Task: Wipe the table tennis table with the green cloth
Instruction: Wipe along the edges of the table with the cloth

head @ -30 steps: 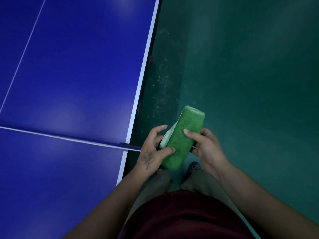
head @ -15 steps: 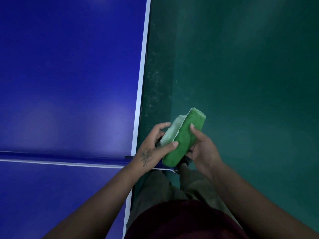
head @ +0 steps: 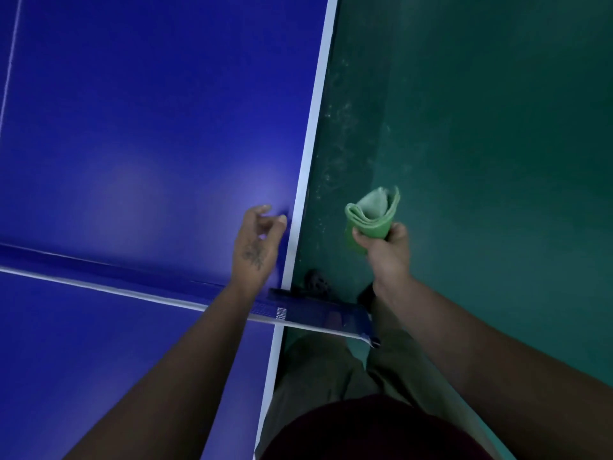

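Observation:
The blue table tennis table (head: 149,134) fills the left half of the view, its white side edge running down the middle. My right hand (head: 386,252) grips the folded green cloth (head: 371,215) over the floor, to the right of the table edge; the cloth's folded end sticks up out of my fist. My left hand (head: 257,242) hovers over the table near its edge, just beyond the net, fingers loosely curled and holding nothing. Whether it touches the surface I cannot tell.
The net (head: 132,280) crosses the table from left to right, its end post (head: 351,322) jutting past the edge in front of my legs. Dark green floor (head: 481,144) lies to the right. My shoes (head: 316,282) show below the net end.
My left hand let go of the cloth and moved left over the table. The right hand now holds the cloth alone, folded tighter and further right of the table edge.

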Available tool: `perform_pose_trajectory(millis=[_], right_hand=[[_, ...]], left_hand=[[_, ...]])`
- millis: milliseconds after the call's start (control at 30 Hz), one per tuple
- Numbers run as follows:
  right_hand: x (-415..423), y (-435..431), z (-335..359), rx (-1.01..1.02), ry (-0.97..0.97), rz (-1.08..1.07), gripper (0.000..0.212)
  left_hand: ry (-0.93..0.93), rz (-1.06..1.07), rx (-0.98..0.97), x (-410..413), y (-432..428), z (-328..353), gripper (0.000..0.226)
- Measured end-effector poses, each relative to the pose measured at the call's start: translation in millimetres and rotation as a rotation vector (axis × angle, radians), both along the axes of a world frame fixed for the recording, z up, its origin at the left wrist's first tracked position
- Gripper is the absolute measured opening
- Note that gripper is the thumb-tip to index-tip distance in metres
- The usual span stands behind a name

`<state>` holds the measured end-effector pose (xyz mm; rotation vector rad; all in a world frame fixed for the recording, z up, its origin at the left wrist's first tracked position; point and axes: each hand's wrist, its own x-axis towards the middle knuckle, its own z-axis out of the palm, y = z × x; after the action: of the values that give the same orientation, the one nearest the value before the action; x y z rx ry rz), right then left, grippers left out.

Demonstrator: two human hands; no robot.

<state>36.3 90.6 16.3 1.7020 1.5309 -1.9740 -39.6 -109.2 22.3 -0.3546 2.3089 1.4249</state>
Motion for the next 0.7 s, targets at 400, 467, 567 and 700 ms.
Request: perform_pose_trajectory(millis=[400,467,567,700], right_hand=[[-6.0,-92.6,-55.7,-0.106,-0.062,0.286,0.031],[-5.8,-87.2,-59.8,-0.18,-0.104,0.43,0.039],[-6.0,-77.3,-55.1,-0.289,-0.223,0.566,0.053],[-6.3,-72.7,-52.7,-0.6,-0.147,0.061,0.03]], left_hand=[[0.382,-0.162,-0.589,-51.7,-14.9,-73.0,0.051],[0.434,-0.168,-0.633,-51.5,-15.2,-80.3,0.051],[0.506,-0.189,-0.665,-48.4,-20.3,-89.4,0.051],[0.569,-0.286,-0.733,-46.4,-36.2,-101.1,0.053]])
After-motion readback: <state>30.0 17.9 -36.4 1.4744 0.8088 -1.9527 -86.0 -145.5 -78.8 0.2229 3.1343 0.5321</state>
